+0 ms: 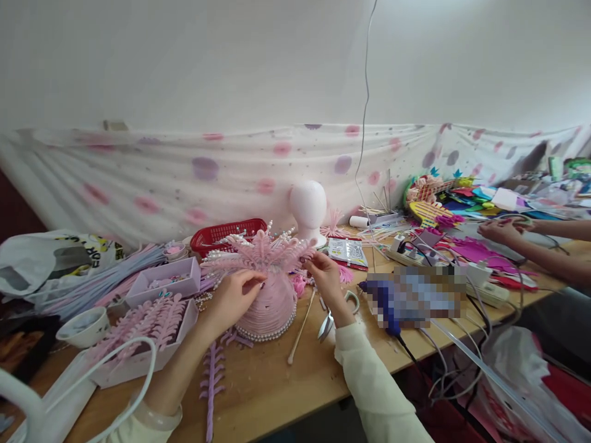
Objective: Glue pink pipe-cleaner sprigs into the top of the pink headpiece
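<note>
A pink headdress (266, 311) stands on the wooden table, its domed cap wound in pink strands and edged with pearly beads. Pink fuzzy fronds and beaded sprigs fan out from its top. My left hand (235, 299) reaches across the cap's near left side, thumb and fingers drawn together at the base of the fronds; what lies between the fingertips is hard to see. At the right side, my right hand (325, 280) pinches the tip of a pink frond (310, 249). Scissors (327, 325) lie beneath my right wrist, beside a thin wooden stick (302, 326).
A white foam head (308, 209) and red basket (198, 243) stand behind. Left are a box of pink fronds (159, 323) and a white bowl (84, 326). A purple glue gun (385, 301), cables and power strips (489, 292) lie right, near another person's hands (505, 232).
</note>
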